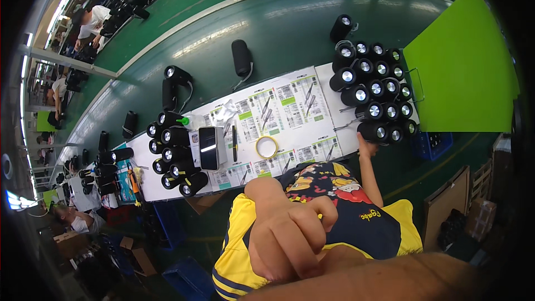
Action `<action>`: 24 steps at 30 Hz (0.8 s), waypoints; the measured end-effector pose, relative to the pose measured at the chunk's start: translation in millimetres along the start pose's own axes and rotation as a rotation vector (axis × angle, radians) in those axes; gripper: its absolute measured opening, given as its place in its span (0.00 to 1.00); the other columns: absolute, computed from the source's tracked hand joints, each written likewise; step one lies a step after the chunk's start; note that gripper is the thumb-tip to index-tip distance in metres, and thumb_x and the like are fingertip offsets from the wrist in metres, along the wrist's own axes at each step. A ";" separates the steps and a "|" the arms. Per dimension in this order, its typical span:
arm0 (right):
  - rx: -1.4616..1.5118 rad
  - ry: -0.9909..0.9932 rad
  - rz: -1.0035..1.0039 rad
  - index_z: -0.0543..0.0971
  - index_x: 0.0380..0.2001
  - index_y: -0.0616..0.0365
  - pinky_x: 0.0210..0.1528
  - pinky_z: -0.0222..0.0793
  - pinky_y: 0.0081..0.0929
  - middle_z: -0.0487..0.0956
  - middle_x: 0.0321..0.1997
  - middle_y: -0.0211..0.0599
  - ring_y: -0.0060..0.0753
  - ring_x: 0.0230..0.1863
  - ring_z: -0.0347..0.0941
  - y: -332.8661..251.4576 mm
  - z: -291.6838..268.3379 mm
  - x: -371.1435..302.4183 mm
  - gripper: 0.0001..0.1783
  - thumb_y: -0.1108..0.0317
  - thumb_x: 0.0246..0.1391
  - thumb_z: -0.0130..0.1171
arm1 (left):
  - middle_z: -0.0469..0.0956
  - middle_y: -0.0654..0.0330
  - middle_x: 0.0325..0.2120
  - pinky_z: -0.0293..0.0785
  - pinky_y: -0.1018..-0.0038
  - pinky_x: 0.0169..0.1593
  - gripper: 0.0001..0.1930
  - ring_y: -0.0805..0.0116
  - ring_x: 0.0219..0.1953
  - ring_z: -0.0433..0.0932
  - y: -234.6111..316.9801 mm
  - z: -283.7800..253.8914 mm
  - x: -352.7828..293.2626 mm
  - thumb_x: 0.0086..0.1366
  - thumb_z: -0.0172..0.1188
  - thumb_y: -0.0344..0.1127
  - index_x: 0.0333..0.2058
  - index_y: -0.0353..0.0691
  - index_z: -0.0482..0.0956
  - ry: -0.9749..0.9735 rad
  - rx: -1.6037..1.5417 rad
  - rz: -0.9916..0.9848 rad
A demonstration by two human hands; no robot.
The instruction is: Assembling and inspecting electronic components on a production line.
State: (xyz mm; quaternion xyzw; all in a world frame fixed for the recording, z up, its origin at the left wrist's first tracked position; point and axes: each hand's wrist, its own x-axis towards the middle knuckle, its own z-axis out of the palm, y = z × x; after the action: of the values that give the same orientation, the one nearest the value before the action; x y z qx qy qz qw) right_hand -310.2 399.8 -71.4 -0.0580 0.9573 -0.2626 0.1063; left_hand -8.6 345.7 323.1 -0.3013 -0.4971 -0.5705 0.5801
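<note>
My left hand (pixel 290 237) is raised close to the camera, its arm bent back and its fingers curled; whatever they hold, if anything, is hidden. On the right, my right hand (pixel 366 146) reaches to the near edge of a block of black cylindrical speakers with silver round ends. Its fingers wrap around the nearest speaker (pixel 373 131) of that block, partly hidden from view. Between the arms and the printed sheets lies a yellow tape roll (pixel 258 149). Left of it are a black marker (pixel 234 144) and a dark-screened phone (pixel 208 153).
More speakers (pixel 177 153) with yellow tabs are stacked left of the phone, near a green-capped bottle (pixel 192 122). Single speakers (pixel 241 57) stand on the green conveyor (pixel 290 22). A bright green panel (pixel 462 72) rises at the right, above a blue crate (pixel 437 147). Other people work at far left.
</note>
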 end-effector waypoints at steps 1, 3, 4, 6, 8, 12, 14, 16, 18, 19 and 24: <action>-0.003 -0.007 -0.005 0.69 0.50 0.60 0.58 0.57 0.43 0.63 0.56 0.53 0.53 0.56 0.60 3.9 3.3 0.2 0.49 0.48 0.21 0.73 | 0.69 0.61 0.45 0.55 0.63 0.40 0.08 0.62 0.40 0.63 6.1 -1.8 0.5 0.54 0.54 0.41 0.32 0.49 0.75 -0.003 -0.016 -0.019; 0.046 -0.038 -0.124 0.69 0.50 0.60 0.58 0.57 0.42 0.64 0.55 0.53 0.53 0.56 0.61 13.5 6.8 6.7 0.48 0.47 0.22 0.72 | 0.70 0.62 0.44 0.55 0.62 0.40 0.08 0.62 0.39 0.64 11.4 -4.0 -0.4 0.54 0.53 0.40 0.33 0.49 0.74 0.000 -0.039 -0.037; 0.030 -0.064 -0.109 0.69 0.49 0.61 0.57 0.58 0.39 0.68 0.52 0.52 0.50 0.54 0.63 15.3 5.9 8.1 0.46 0.49 0.24 0.72 | 0.70 0.62 0.43 0.54 0.63 0.40 0.08 0.63 0.39 0.64 10.6 -2.3 -1.2 0.54 0.53 0.40 0.33 0.49 0.74 0.087 0.012 -0.035; 0.101 -0.061 -0.132 0.69 0.49 0.62 0.56 0.59 0.38 0.70 0.50 0.51 0.49 0.53 0.65 16.4 9.6 8.5 0.46 0.49 0.25 0.72 | 0.71 0.62 0.42 0.54 0.63 0.39 0.07 0.63 0.38 0.65 14.0 -7.1 -1.4 0.55 0.52 0.39 0.32 0.49 0.74 0.181 0.066 -0.036; 0.172 -0.069 -0.158 0.69 0.49 0.64 0.56 0.59 0.36 0.72 0.49 0.50 0.47 0.52 0.66 18.8 14.7 3.7 0.45 0.50 0.26 0.72 | 0.71 0.62 0.43 0.54 0.63 0.39 0.07 0.64 0.39 0.65 21.0 -17.5 1.7 0.53 0.52 0.37 0.32 0.49 0.74 0.097 0.016 -0.027; 0.371 0.126 -0.341 0.68 0.45 0.69 0.52 0.63 0.38 0.72 0.46 0.53 0.48 0.49 0.68 31.5 22.6 -5.7 0.41 0.55 0.28 0.71 | 0.70 0.62 0.45 0.54 0.62 0.39 0.07 0.62 0.40 0.65 41.5 -46.5 1.6 0.52 0.52 0.36 0.32 0.49 0.74 0.022 0.054 -0.034; 0.258 0.079 -0.135 0.69 0.43 0.71 0.49 0.65 0.36 0.73 0.45 0.53 0.46 0.46 0.69 37.0 18.9 -23.1 0.37 0.58 0.31 0.70 | 0.70 0.62 0.46 0.54 0.62 0.40 0.07 0.61 0.39 0.66 47.9 -65.6 -4.8 0.51 0.52 0.35 0.31 0.49 0.75 0.011 0.044 -0.037; 0.254 -0.203 0.085 0.70 0.40 0.70 0.46 0.65 0.34 0.73 0.42 0.49 0.42 0.42 0.70 77.1 21.6 -22.3 0.29 0.62 0.36 0.65 | 0.70 0.62 0.45 0.54 0.62 0.40 0.07 0.61 0.39 0.66 44.6 -70.7 -2.5 0.51 0.53 0.35 0.32 0.49 0.75 0.141 0.048 -0.002; 0.328 -0.187 -0.051 0.70 0.39 0.68 0.46 0.65 0.31 0.73 0.40 0.44 0.38 0.41 0.70 51.6 19.6 -61.0 0.23 0.66 0.40 0.61 | 0.71 0.61 0.45 0.55 0.61 0.41 0.08 0.61 0.39 0.67 46.6 -82.9 -7.8 0.51 0.53 0.35 0.33 0.50 0.74 0.251 0.075 0.024; 0.287 -0.224 -0.233 0.71 0.40 0.65 0.45 0.65 0.28 0.73 0.41 0.40 0.35 0.42 0.69 19.4 10.9 -84.4 0.18 0.70 0.43 0.57 | 0.71 0.61 0.45 0.55 0.61 0.41 0.08 0.61 0.39 0.67 49.5 -95.5 -12.8 0.51 0.53 0.35 0.33 0.50 0.74 0.265 0.069 0.029; 0.198 -0.646 -1.149 0.71 0.40 0.61 0.52 0.59 0.33 0.71 0.42 0.44 0.45 0.48 0.65 -183.6 31.4 -160.7 0.16 0.74 0.43 0.55 | 0.73 0.62 0.42 0.54 0.63 0.40 0.08 0.64 0.36 0.67 82.5 -133.0 -19.9 0.55 0.50 0.37 0.35 0.50 0.73 0.164 0.116 0.053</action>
State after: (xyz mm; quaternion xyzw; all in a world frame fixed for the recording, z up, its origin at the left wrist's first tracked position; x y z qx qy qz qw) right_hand -136.7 254.2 24.6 -0.6245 0.6655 -0.3338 0.2360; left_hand 104.6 244.8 279.7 -0.2326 -0.4719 -0.5482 0.6502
